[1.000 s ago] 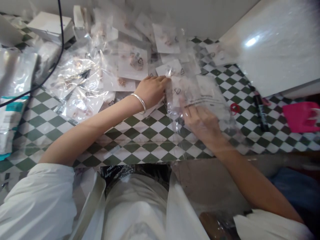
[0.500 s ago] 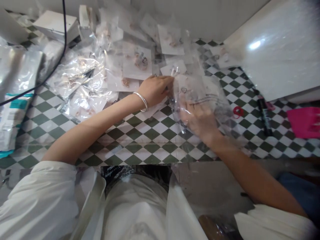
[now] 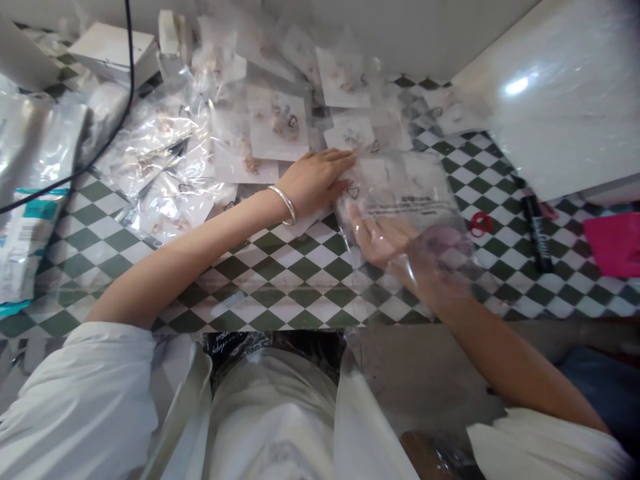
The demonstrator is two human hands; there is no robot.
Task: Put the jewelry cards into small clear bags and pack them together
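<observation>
A clear plastic bag [image 3: 425, 183] with dark printed lines lies in front of me on the checkered table. My left hand [image 3: 317, 179], with a silver bangle [image 3: 285, 204] on its wrist, pinches the bag's left edge between thumb and fingers. Clear film covers my right hand [image 3: 383, 237]; it appears to be inside the bag, but whether inside or underneath is hard to tell. Its fingers are stretched out toward the left. Right behind my left hand lie small clear packets with white cards [image 3: 280, 123] carrying gold-coloured jewellery.
More jewellery packets [image 3: 170, 207] spread across the left and back. A red loop [image 3: 481, 225], a black marker [image 3: 537, 233] and a pink item [image 3: 613, 243] lie at right, near a white panel [image 3: 565, 100]. A black cable [image 3: 113, 133] hangs at left.
The bag has flattened out and turned over my right hand, its printed lines now clearer. My right hand has shifted slightly left and down with its fingers stretched; my left hand has barely moved.
</observation>
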